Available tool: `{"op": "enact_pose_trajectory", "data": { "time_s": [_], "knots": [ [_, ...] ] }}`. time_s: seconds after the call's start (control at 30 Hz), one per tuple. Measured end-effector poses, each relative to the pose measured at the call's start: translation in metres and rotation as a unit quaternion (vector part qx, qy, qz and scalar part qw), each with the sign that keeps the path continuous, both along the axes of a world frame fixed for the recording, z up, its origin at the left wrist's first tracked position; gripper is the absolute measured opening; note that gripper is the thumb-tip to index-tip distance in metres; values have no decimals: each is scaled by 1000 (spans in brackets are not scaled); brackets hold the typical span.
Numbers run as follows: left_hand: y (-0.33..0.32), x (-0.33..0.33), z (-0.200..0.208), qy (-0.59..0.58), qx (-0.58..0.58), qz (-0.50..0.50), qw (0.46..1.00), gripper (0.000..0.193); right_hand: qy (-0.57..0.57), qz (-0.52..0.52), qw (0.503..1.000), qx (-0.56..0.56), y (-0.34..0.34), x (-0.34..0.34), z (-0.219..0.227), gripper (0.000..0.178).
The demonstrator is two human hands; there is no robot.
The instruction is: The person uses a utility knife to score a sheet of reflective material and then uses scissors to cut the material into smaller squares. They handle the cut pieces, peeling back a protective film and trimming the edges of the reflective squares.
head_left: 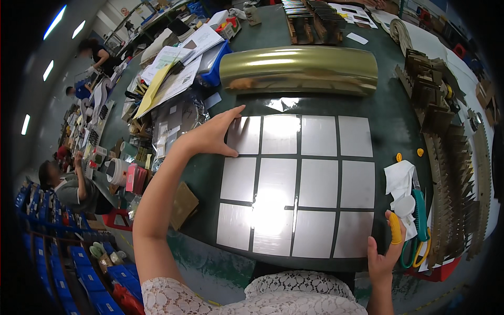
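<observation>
Several square silvery plates [318, 184] lie flat in three rows on the dark green tabletop [404, 126], with narrow gaps between them. My left hand [214, 134] is at the far-left plate [247, 137], thumb and fingers spread along its left edge. By the near-right plate [354, 233], my right hand [386, 252] is held with its thumb and forefinger apart and nothing in it. A yellow finger cot [395, 229] covers that forefinger. Just beyond it are a crumpled white cloth [400, 178] and green-handled scissors [420, 215].
Across the far side lies a shiny gold roll [299, 71]. Papers [173, 79] and a blue bin [216, 65] crowd the left; toothed metal strips [446, 194] line the right. Two small yellow pieces [420, 152] sit near the cloth. Other people [73, 189] are further left.
</observation>
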State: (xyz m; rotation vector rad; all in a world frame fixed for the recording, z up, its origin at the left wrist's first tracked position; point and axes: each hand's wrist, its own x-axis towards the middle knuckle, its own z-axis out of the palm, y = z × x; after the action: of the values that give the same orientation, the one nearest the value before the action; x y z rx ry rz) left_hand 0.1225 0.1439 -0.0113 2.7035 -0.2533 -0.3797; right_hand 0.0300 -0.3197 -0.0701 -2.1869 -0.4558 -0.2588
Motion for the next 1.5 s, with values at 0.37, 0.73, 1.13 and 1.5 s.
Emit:
{"op": "enact_pose_trajectory", "data": {
  "time_s": [0.37,0.73,1.13,1.5],
  "knots": [
    [2,2,-3,-1,11,-9,1000,110,-3,9,1000,-16,2,0,2,49],
    [0,3,-4,4,-7,-12,1000,109,-4,12,1000,-27,1,1,4,49],
    [-13,-50,28,-145,2,71,987,51,-29,6,1000,-9,-1,-4,-4,43],
    [-186,-119,74,-226,44,-168,958,43,-56,12,998,-4,3,0,-8,34]
  ]
}}
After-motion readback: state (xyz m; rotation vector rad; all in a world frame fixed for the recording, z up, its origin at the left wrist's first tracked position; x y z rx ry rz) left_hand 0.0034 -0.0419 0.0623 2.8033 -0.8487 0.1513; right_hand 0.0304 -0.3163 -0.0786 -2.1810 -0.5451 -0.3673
